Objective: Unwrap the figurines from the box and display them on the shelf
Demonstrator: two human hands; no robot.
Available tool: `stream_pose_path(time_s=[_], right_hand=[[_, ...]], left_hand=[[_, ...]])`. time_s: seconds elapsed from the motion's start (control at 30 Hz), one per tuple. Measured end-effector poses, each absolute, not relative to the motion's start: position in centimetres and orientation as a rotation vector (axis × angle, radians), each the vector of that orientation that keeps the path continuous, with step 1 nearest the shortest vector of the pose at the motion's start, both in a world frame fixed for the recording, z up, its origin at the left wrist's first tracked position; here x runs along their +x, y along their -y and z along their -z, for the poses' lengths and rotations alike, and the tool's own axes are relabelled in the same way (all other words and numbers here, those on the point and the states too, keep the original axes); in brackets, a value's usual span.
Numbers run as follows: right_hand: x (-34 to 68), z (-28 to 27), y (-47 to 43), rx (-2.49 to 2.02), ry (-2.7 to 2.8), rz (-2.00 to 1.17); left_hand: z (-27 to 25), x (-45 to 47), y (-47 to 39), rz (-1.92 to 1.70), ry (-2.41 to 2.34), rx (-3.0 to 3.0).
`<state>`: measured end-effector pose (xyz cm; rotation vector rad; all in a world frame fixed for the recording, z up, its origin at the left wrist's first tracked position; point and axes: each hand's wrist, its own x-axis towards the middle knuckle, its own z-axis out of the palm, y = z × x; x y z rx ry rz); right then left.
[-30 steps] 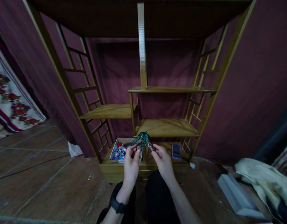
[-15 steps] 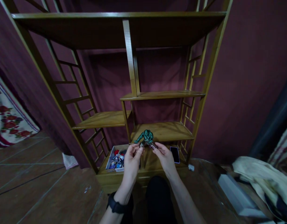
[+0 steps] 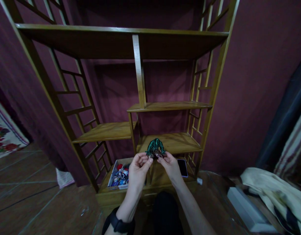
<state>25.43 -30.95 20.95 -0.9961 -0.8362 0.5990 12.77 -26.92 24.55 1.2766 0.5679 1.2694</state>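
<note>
Between both hands I hold a green and brown toy figure [image 3: 155, 146] with a bulky green upper body and arms hanging to either side. My left hand [image 3: 140, 166], with a dark band on its wrist, pinches the figure's lower left part. On the other side, my right hand [image 3: 168, 164] pinches its lower right part between thumb and fingers. The fingertips hide some of the figure's lower end. Just left of my left hand, a white box [image 3: 113, 178] with small colourful figures stands on the bottom shelf. A phone [image 3: 182, 167] lies to the right of my right hand.
A wooden shelf unit [image 3: 103, 131] with staggered boards and lattice sides stands against a dark red wall [image 3: 253, 85]. On the floor to the right are a grey box [image 3: 248, 209] and pale cloth [image 3: 270, 182]. Floral fabric [image 3: 8, 133] hangs at the left.
The figure has turned and tilted in my hands; its arm that stuck out to the left now hangs lower, and both arms show. My view has tilted up slightly.
</note>
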Motion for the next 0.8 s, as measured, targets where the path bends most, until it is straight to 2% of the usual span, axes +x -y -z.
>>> stream_pose_path(time_s=[0.53,0.8], right_hand=[[25.5,-24.9,30.6,-0.988,0.924,-0.514],[26.1,-26.2,31.2,-0.998,0.948,-0.450]], left_hand=[[-27.2,12.3,23.9,-1.196,-0.556,1.216],[-28.1,12.7,23.3,-1.036,-0.522,1.141]])
